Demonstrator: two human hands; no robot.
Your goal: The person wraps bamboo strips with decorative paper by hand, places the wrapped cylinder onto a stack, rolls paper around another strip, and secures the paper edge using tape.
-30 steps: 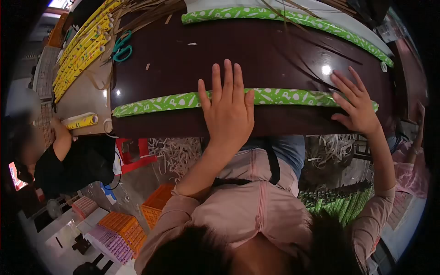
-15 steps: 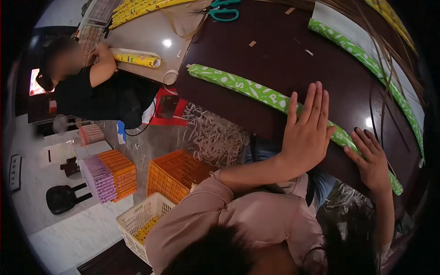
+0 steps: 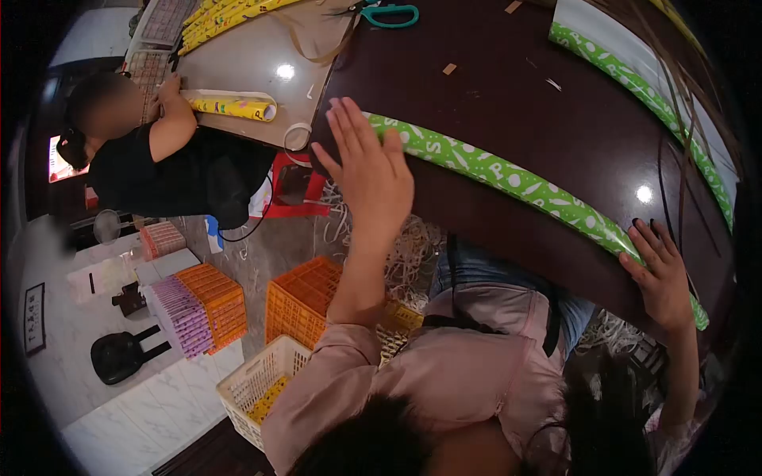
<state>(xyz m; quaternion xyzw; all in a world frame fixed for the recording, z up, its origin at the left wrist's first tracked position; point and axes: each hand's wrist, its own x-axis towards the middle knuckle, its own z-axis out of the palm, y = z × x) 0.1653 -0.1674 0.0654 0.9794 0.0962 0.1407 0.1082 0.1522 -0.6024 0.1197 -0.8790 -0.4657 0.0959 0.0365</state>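
A long, thin roll of green printed paper (image 3: 508, 176) with white letters and shapes lies along the near edge of the dark table. My left hand (image 3: 369, 170) lies at its left end, fingers stretched out and covering that tip. Toward the other end, my right hand (image 3: 660, 274) rests flat on the roll, fingers extended. A short piece of the roll shows beyond my right hand. Neither hand is wrapped around the paper.
Farther back lies another green patterned sheet (image 3: 635, 90), partly rolled, beside brown strips (image 3: 675, 95). Teal-handled scissors (image 3: 390, 16) lie at the top. At left, a person in black (image 3: 171, 170) handles a yellow roll (image 3: 238, 108). Orange crates (image 3: 298, 301) stand on the floor.
My left hand has slid left along the green roll, from its middle to its left end. My right hand stays near the right end. The view has shifted slightly.
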